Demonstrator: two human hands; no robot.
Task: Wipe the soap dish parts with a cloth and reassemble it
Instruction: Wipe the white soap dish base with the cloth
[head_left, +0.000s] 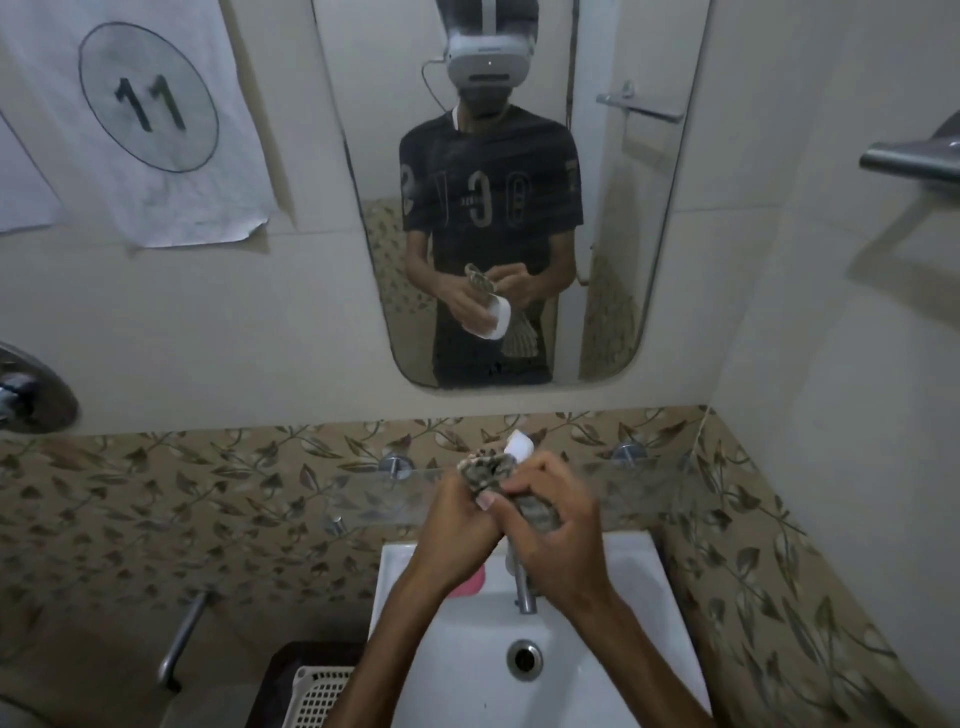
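My right hand (550, 525) grips the patterned cloth (485, 470); my left hand (457, 512) pinches it too, beside the white soap dish part (521, 446) at the far side. Below stand the tap (523, 587), pink soap (474, 579) and sink (613, 566); the glass shelf (374, 488) edge is near.

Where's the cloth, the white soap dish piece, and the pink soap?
cloth (485, 467), head view, bunched top.
white soap dish piece (521, 446), head view, exposed upper end.
pink soap (474, 581), head view, visible edge.

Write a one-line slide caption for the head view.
Over the sink, both hands rub a patterned cloth on a white soap dish part before the mirror.
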